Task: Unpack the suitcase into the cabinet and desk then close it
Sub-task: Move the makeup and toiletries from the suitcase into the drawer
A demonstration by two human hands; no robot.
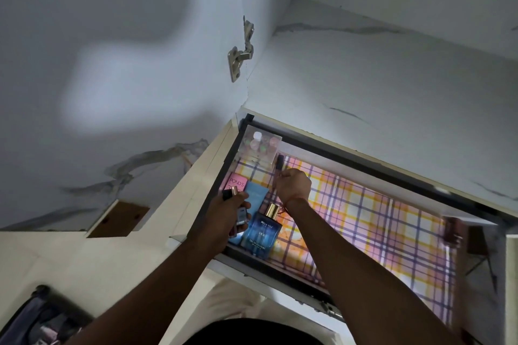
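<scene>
Toiletries line the left end of an open drawer (372, 148) with a plaid liner: a clear case (259, 145) in the far corner, a pink box (237, 182), a pale blue box (256, 197) and a blue cologne bottle (262, 231) nearer the front, seemingly grouped to leave the rest free. The right hand (293, 186) reaches in, arm extended, its grip pinching a dark tube (279, 164) just beside the case, probably setting it down there. The left hand (234, 209) hovers over the drawer's front left, fingers curled round small dark containers (230, 194), likely next to go in. The suitcase (33, 316) lies open at lower left, well apart.
</scene>
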